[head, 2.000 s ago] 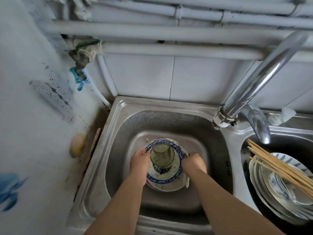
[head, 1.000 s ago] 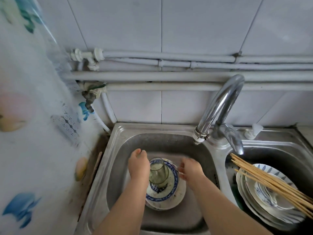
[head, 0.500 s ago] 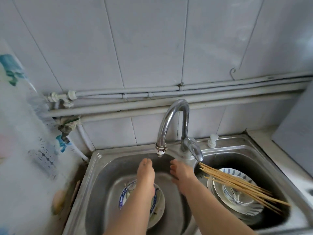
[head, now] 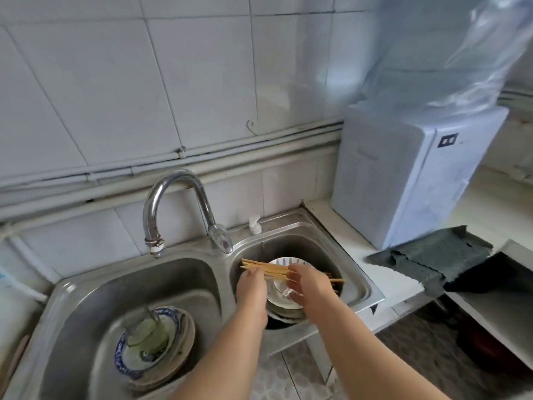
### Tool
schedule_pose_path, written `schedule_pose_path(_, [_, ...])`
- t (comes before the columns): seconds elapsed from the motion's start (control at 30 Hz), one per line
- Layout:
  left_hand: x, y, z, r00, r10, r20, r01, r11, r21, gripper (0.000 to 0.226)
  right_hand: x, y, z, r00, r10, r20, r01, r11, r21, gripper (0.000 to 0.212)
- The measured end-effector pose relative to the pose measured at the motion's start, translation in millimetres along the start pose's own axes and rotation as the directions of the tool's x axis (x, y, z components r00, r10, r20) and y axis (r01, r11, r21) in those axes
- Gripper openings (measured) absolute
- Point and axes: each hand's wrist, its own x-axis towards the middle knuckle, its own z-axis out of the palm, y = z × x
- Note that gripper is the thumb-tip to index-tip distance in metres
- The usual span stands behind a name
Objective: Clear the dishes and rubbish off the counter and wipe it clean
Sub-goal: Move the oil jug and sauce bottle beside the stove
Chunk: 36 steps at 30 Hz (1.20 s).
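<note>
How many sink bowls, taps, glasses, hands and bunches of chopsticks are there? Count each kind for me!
Sink bowls: 2, the left bowl and the right bowl
Taps: 1, the tap
Glasses: 1, the glass
Hands: 2, the left hand and the right hand
Chopstick bunches: 1, the chopstick bunch
Total: 7

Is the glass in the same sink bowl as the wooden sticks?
No, the glass sits in the left basin, the wooden sticks in the right basin.
</note>
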Motion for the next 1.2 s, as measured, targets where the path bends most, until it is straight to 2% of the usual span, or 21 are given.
schedule_pose_path(0.13, [-43, -21, 52, 0.997, -0.013, 0.072, 0.01, 0.999, 0.037, 0.036, -23, -2, -70, 0.993, -0.087, -0.074, 0.09, 0.995, 0.042, 0.018])
schedule_pose_path(0.2, [-71, -33, 85, 0.987, -0.024, 0.161, 0.013, 0.997, 0.071, 0.039, -37, -3, -116, 0.986, -0.102, -0.129, 0.112, 0.991, 0.076, 0.019])
schedule_pose_path(0.4, [-130, -65, 165, 0.942, 0.021, 0.336, -0.085, 0.98, 0.179, 0.032, -66, -12, -221, 0.959, -0.103, -0.262, 0.165, 0.96, 0.226, 0.022])
schedule_pose_path(0.67, [-169, -83, 243, 0.85, -0.038, 0.526, -0.114, 0.961, 0.253, 0.031, -74, -27, -307, 0.896, -0.047, -0.441, 0.222, 0.908, 0.355, 0.023])
schedule_pose_path(0.87, [-160, -89, 304, 0.796, -0.084, 0.6, -0.123, 0.948, 0.295, 0.031, -53, -44, -351, 0.857, 0.0, -0.515, 0.25, 0.874, 0.417, 0.026])
schedule_pose_path(1.03, [-148, -75, 369, 0.717, -0.094, 0.691, -0.176, 0.934, 0.31, 0.032, -25, -81, -393, 0.793, -0.014, -0.609, 0.35, 0.829, 0.437, 0.019])
schedule_pose_path(1.2, [-140, -62, 424, 0.654, -0.134, 0.745, -0.208, 0.914, 0.347, 0.034, -3, -110, -420, 0.771, -0.02, -0.636, 0.419, 0.769, 0.483, 0.019])
